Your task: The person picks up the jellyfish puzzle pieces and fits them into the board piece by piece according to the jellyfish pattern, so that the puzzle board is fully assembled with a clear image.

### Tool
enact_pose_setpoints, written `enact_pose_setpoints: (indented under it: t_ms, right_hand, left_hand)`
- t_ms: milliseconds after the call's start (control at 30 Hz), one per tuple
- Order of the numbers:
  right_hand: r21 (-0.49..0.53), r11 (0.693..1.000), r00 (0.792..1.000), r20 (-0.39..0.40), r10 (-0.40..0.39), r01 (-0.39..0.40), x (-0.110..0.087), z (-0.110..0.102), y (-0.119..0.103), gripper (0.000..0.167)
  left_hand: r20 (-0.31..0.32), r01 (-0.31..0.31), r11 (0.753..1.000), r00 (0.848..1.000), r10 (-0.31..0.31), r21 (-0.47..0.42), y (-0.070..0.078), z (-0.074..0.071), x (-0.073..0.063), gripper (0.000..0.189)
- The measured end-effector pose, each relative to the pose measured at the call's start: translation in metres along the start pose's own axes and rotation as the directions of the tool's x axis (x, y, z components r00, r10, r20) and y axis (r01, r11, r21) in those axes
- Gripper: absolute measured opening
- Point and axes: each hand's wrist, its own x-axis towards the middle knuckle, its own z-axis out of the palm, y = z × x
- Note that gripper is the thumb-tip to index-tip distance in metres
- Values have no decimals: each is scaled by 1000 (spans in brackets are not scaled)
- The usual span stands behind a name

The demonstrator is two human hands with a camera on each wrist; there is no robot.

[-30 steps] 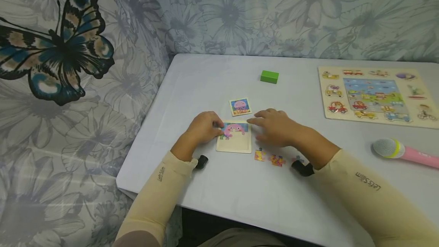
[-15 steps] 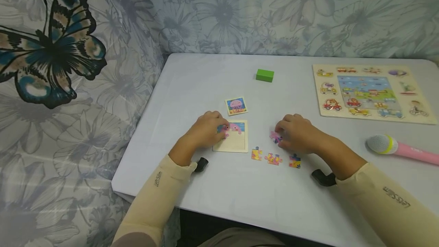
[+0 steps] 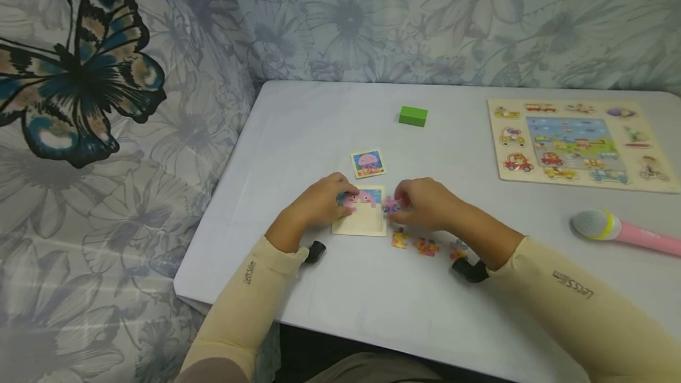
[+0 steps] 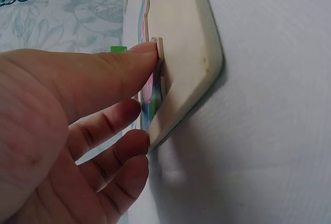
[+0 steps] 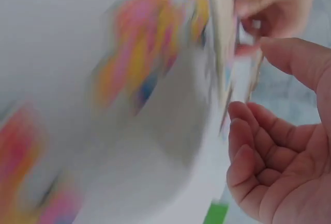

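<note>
A small wooden puzzle board [image 3: 357, 224] lies on the table, its upper part filled with a pink picture and its lower part bare wood. My left hand [image 3: 320, 201] holds it at the left side; in the left wrist view the thumb [image 4: 121, 74] lies on the fitted pieces, other fingers curled by the edge. Just right of the board, my right hand [image 3: 430, 205] pinches a pink-purple puzzle piece [image 3: 391, 205]. Below that hand lie a yellow-orange piece [image 3: 399, 240], another orange piece [image 3: 426, 247] and a blue-yellow piece [image 3: 459, 249]. The right wrist view is blurred.
Above the board lies a small jellyfish picture tile [image 3: 368, 164]. Farther back is a green block [image 3: 413, 116]. A large vehicle puzzle board [image 3: 508, 174] and a pink toy microphone [image 3: 625, 233] lie at the right. Butterfly-printed fabric [image 3: 213, 46] hangs behind the table.
My right hand went right from the board, took up the pink-purple puzzle piece and brought it back left to the board's right edge. My left hand stays at the board's left side.
</note>
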Motion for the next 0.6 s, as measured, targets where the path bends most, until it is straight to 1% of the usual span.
enact_pose_setpoints:
  t_ms: [67,133,233,400,500,600]
  right_hand:
    - [-13,999,999,13,-30,30,9,4,-12,42]
    - [-47,997,998,18,-53,54,17,10,-22,41]
    - [-103,993,998,27,-54,56,28,17,-34,41]
    - [-179,983,999,29,-33,37,40,26,-44,41]
    - [-212,976,999,18,-47,50,43,30,-47,40]
    - [-233,969,997,22,-78,81,44,30,-50,40]
  left_hand:
    - [3,-2,1000,1000,2,-21,-2,0,1,44]
    - [6,-7,999,1000,7,-41,-3,-1,1,45]
    - [9,-24,997,1000,25,-68,-5,-1,3,43]
    - [-1,-47,996,999,47,-74,-6,0,5,37]
    - [-15,-51,997,999,50,-59,-6,0,5,38]
    - [-29,-54,997,998,53,-48,-7,0,4,40]
